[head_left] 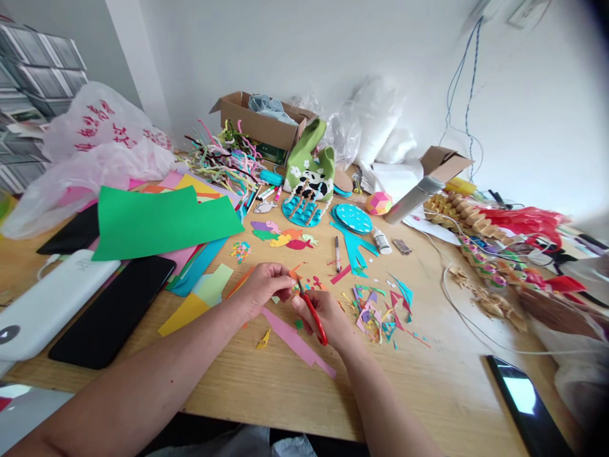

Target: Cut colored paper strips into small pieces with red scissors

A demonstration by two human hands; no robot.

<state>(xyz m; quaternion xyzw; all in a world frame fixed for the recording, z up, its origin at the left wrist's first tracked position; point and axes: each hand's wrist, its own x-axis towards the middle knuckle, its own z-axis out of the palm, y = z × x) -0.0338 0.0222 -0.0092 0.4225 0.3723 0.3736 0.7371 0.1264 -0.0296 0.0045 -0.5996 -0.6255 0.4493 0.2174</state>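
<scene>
Red-handled scissors [314, 319] are held in my right hand [326, 317], with the blades pointing up and left. Close to the blade tips, the fingers of my left hand [270, 287] pinch together; a small orange bit shows beside them, but what they grip is too small to tell. A pink paper strip [297, 339] lies below the hands, near a small yellow scrap [263, 339]. Colourful paper fish [281, 237] lie beyond my hands. Mixed paper cuttings [378, 312] are spread to the right.
Green paper [164, 222], a white power bank [52, 304] and a black phone [114, 311] lie left. Behind are a green panda bag [311, 165] and a cardboard box [266, 124]. Another person's hand [559, 311], a white cable and a second phone [526, 403] are at right.
</scene>
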